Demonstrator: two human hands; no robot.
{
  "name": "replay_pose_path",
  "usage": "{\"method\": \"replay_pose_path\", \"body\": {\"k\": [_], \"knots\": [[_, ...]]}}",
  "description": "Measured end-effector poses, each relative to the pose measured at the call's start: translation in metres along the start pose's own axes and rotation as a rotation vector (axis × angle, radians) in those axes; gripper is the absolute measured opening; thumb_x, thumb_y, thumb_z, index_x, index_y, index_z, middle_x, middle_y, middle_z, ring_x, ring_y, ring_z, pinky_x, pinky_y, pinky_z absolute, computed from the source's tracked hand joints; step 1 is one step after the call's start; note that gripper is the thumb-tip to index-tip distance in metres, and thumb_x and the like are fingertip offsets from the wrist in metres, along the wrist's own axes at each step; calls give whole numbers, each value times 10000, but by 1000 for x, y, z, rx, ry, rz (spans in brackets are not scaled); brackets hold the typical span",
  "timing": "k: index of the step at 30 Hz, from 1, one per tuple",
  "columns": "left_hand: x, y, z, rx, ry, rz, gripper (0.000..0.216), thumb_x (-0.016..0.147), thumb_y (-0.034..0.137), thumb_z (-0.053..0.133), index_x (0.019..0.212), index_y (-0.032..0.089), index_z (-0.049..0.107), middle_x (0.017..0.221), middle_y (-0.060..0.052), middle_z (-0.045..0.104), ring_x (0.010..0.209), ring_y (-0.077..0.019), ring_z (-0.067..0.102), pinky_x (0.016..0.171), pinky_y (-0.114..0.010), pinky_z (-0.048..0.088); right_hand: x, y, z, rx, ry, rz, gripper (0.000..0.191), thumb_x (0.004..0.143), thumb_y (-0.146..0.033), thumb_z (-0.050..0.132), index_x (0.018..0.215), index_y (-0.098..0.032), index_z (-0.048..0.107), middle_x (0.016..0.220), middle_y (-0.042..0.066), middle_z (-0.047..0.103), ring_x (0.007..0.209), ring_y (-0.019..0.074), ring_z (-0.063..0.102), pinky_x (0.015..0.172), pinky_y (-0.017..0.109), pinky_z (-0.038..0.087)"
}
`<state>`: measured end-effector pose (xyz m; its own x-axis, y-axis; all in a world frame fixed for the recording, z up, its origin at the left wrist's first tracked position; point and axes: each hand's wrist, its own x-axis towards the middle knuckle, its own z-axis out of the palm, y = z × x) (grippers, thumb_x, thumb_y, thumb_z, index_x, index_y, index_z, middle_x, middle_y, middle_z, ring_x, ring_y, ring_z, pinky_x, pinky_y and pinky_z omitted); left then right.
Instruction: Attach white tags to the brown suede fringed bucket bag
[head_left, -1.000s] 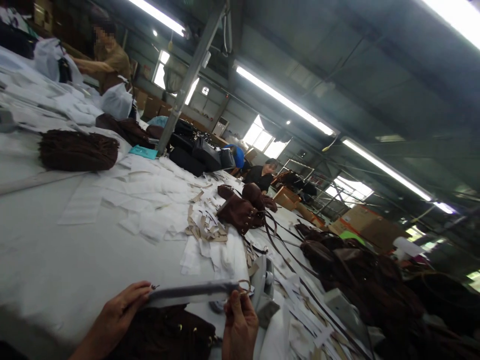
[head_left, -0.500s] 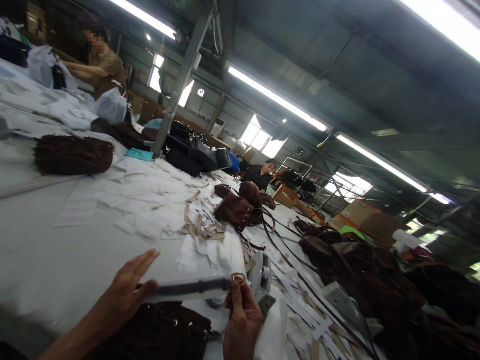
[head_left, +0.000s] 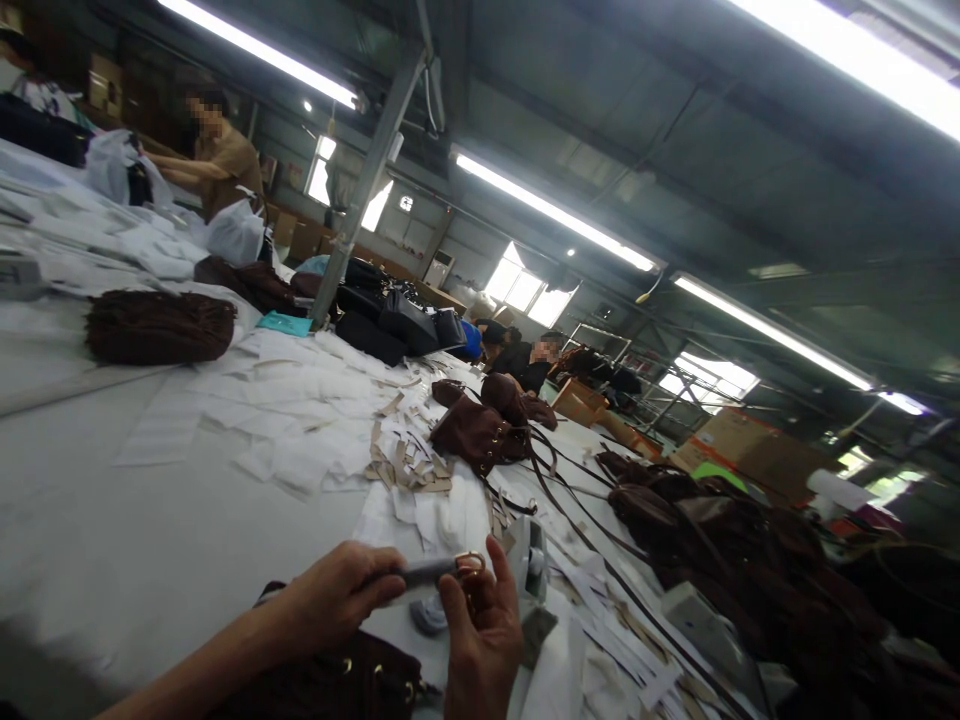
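My left hand [head_left: 356,590] is closed round a dark strap [head_left: 427,573] that looks wrapped in a pale, see-through cover. A gold-coloured metal ring or buckle [head_left: 472,562] sits at the strap's right end. My right hand [head_left: 484,640] is at that end: its thumb touches the strap just below the metal, its index finger points up behind it, and the other fingers curl. The grip there looks loose. Below both hands lies a dark brown bag [head_left: 360,675] with gold eyelets, partly hidden by my left forearm.
White sheets [head_left: 292,400] and beige scraps [head_left: 409,455] cover much of the table. Another brown bag [head_left: 480,425] with long straps lies ahead, a fringed brown bag [head_left: 161,328] at left. Brown bags [head_left: 735,560] heap at right. A metal post [head_left: 367,190] rises from the table; people work beyond.
My left hand has moved right along the strap and closed on it; before, its fingers were spread. My right index finger has lifted off the metal end. The view has shifted slightly.
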<state>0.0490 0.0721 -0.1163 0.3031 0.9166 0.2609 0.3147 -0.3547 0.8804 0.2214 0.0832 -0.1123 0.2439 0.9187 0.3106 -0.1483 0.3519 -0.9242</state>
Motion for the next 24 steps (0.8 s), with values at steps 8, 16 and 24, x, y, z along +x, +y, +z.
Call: {"method": "replay_pose_path", "body": {"k": [8, 16, 24], "knots": [[0, 13, -4, 11, -16, 28, 229, 899, 315, 499, 1049, 215, 641, 862, -4, 669, 756, -164, 578, 702, -222, 400, 11, 1, -5, -142, 13, -36, 691, 732, -425, 750, 1300, -134, 484, 674, -13, 631, 683, 169, 616, 679, 277, 498], [9, 12, -2, -88, -24, 39, 285, 919, 322, 444, 720, 157, 562, 595, 50, 435, 548, -98, 353, 515, -212, 280, 8, 8, 2, -96, -121, -81, 721, 756, -477, 706, 1364, -222, 412, 949, 41, 659, 773, 177, 609, 722, 296, 496], [9, 10, -4, -63, -31, 48, 260, 902, 355, 476, 830, 153, 623, 658, 22, 550, 592, -119, 455, 567, -211, 341, 4, -5, 0, -16, -137, 96, 775, 669, -406, 804, 1328, -198, 453, 787, -7, 660, 740, 168, 620, 713, 271, 492]]}}
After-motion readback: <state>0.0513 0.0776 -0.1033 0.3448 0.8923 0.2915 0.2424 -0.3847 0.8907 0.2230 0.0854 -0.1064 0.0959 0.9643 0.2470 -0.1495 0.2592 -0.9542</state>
